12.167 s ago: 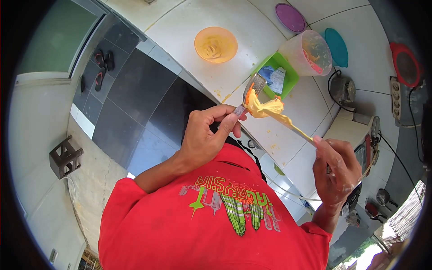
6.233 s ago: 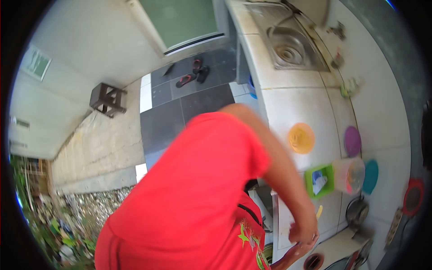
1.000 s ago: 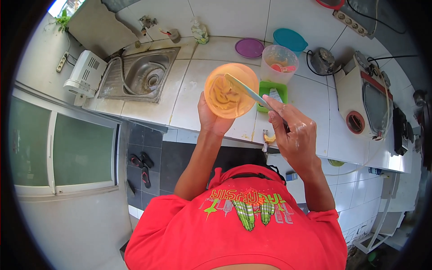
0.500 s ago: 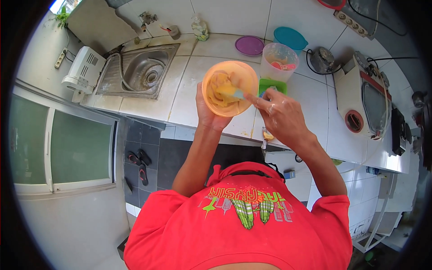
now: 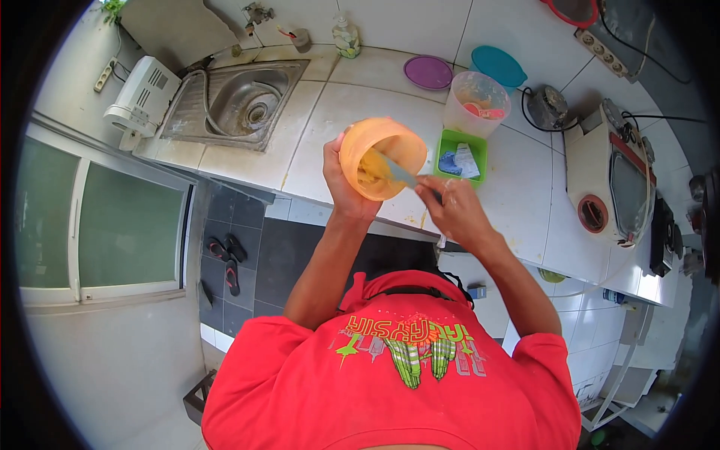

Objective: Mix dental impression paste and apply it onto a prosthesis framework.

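Note:
My left hand (image 5: 343,184) grips the orange plastic bowl (image 5: 397,142) above the counter, tilting its mouth toward my right side. Inside lies soft yellow mixture (image 5: 369,165). My right hand (image 5: 448,201) is closed on the handle of a pale blue-grey spatula (image 5: 397,172), whose blade is down in the mixture, smeared yellow. Just behind my right hand sits a green square tub (image 5: 478,139) holding blue and white packets. A translucent tall container (image 5: 465,90) with red pieces inside stands behind that.
A steel sink (image 5: 238,105) is to the left, a soap bottle (image 5: 346,37) behind. Purple (image 5: 427,73) and teal (image 5: 497,66) lids lie at the back. A cream appliance (image 5: 615,187) and cords occupy the right. The counter's front edge (image 5: 300,198) runs below the bowl; slippers (image 5: 229,255) lie on the floor.
The bowl, earlier on the counter, is in my left hand; the metal utensil that hand held is gone from it. In the last second the bowl has tipped further and the spatula moved deeper inside.

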The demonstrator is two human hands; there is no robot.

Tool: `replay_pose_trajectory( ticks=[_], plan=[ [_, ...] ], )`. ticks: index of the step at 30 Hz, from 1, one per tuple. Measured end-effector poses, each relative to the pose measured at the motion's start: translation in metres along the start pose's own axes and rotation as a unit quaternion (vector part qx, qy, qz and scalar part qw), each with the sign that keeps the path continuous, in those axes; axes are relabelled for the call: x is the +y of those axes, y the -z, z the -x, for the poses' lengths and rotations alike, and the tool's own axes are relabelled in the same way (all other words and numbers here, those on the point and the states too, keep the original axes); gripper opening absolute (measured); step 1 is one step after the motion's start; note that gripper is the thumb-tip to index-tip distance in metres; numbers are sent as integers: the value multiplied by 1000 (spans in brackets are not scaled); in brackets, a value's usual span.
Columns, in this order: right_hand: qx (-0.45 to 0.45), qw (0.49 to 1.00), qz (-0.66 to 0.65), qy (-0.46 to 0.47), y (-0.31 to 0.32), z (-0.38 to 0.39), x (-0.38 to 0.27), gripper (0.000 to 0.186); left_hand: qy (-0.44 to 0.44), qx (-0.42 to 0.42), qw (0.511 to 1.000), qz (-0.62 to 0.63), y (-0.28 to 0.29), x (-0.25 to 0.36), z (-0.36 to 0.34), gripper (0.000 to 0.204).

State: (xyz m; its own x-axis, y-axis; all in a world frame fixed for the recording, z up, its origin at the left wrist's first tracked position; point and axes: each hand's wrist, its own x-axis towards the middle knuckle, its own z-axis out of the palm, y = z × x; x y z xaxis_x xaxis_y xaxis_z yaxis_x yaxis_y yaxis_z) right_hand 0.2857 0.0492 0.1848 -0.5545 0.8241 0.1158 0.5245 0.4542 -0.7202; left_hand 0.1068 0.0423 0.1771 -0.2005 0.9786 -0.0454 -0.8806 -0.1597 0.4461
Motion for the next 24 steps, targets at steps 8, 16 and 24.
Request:
replay_pose_trajectory(
  ticks=[8, 16, 24],
  plan=[
    [-187, 699, -633, -275, -24, 29, -25, 37, -19, 7, 999, -43, 18, -19, -7, 40],
    [142, 924, -350, -64, -13, 34, -21, 32, 0, 56, 994, 91, -3, -14, 2, 46],
    [261, 958, 43, 110, -39, 45, 10, 56, -19, 41, 995, 93, -11, -14, -2, 45]
  ],
)
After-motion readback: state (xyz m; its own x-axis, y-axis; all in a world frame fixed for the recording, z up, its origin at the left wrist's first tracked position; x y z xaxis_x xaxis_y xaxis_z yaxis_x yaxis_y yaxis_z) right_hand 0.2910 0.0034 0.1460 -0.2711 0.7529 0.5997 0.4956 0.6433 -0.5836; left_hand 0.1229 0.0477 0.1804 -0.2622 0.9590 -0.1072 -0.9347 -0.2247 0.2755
